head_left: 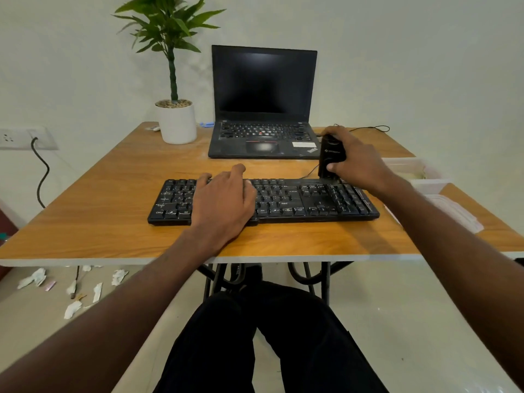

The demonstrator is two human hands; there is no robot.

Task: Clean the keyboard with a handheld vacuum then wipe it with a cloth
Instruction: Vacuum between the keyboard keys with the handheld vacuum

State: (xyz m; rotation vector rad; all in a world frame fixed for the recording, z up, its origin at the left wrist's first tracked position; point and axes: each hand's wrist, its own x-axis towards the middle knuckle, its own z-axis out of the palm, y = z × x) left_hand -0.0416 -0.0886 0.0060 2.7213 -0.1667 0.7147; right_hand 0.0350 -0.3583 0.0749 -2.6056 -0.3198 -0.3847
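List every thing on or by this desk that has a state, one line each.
keyboard: flat on the table, steadied by a hand
left hand: open, pressing on the keys
right hand: gripping the vacuum
handheld vacuum: upright, nozzle at the keyboard's far right edge
laptop: lid open, screen dark
wall socket: cable plugged in

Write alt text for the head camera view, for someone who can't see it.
A person's right hand holds a black handheld vacuum upright at the back right edge of a black keyboard, while the left hand rests flat on its left half. Behind it on the wooden table are an open laptop and a potted plant.
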